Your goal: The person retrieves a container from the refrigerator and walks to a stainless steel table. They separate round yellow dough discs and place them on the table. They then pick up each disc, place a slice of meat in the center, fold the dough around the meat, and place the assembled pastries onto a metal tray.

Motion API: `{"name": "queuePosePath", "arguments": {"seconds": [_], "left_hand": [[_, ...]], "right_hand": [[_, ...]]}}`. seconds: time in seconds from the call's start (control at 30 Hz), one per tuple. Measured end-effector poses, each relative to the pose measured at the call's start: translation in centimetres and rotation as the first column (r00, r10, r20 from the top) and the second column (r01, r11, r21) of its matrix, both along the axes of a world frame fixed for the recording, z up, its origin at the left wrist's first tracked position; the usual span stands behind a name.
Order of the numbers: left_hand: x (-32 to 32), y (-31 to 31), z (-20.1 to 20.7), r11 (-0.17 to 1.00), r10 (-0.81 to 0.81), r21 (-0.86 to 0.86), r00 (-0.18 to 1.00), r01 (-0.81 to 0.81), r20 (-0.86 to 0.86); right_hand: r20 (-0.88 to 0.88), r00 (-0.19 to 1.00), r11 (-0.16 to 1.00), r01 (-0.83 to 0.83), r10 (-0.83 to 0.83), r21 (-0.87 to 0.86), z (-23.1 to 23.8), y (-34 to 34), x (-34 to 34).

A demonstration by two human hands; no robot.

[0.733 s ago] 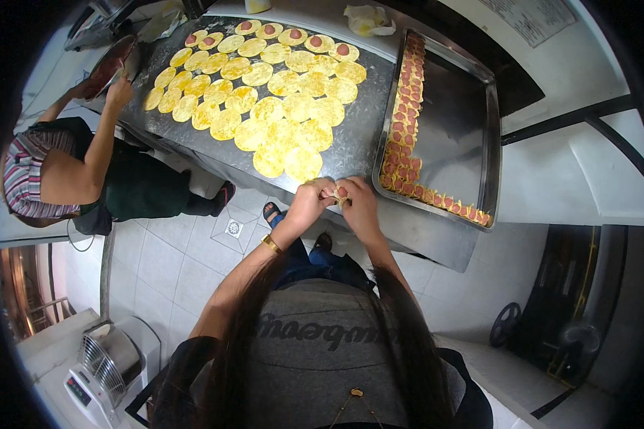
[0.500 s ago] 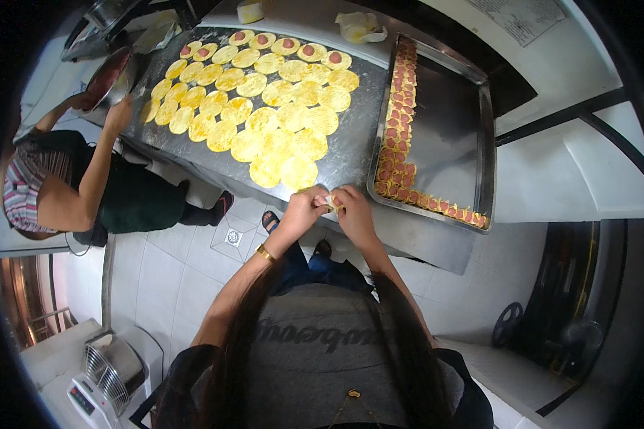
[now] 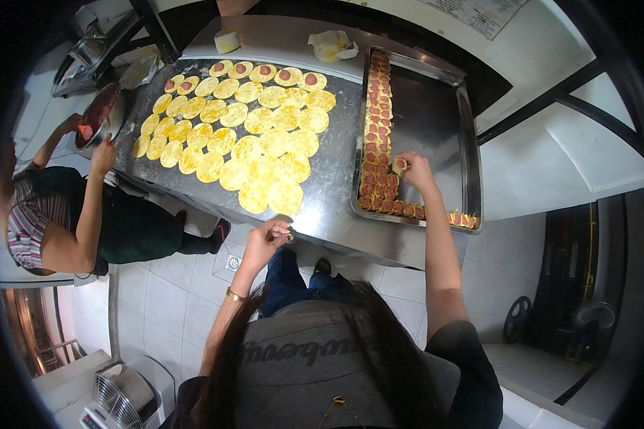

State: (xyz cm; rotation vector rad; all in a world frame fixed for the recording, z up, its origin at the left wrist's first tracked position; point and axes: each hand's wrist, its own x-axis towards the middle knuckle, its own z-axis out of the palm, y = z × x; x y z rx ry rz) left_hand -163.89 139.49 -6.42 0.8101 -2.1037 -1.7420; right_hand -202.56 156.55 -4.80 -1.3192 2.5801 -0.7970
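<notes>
My right hand (image 3: 416, 171) reaches over the metal tray (image 3: 468, 143) and pinches a small filled dough piece (image 3: 399, 166) beside the rows in it. Those rows of filled dough pieces (image 3: 376, 136), reddish on top with yellow ruffled edges, line the tray's left side and near edge. Just off the table's near edge, my left hand (image 3: 265, 242) is closed, with a small pale piece (image 3: 288, 236) at its fingertips; its kind is unclear. Nearest to it on the table lie flat yellow dough rounds (image 3: 285, 196). Several rounds in the far row carry a reddish lump of filling (image 3: 310, 79).
At the left, a co-worker (image 3: 71, 214) holds a metal bowl (image 3: 109, 114) of reddish filling. A white tub (image 3: 227, 41) and a crumpled plastic bag (image 3: 333, 46) stand at the table's back. A black metal frame (image 3: 544, 104) rises right of the tray.
My hands have parted. The right one has moved right and forward over the tray with a dough piece; the left has drawn back slightly left. The co-worker's bowl is tilted more.
</notes>
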Motion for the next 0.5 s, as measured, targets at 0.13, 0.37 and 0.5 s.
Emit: {"name": "queuePosePath", "arguments": {"seconds": [0.13, 0.37, 0.5], "left_hand": [[1.0, 0.2, -0.5, 0.999, 0.026, 0.039, 0.999, -0.027, 0.022], [0.6, 0.4, -0.7, 1.0, -0.019, 0.015, 0.995, 0.018, 0.093], [0.5, 0.2, -0.9, 0.999, -0.044, 0.029, 0.993, 0.041, 0.112]], "right_hand": [[0.108, 0.994, 0.995, -0.043, 0.032, 0.094, -0.1, -0.1, 0.2], [0.203, 0.979, 0.999, -0.02, 0.015, 0.026, -0.7, -0.2, 0.6], [0.203, 0.979, 0.999, -0.028, 0.019, 0.04, -0.7, -0.3, 0.5]]}}
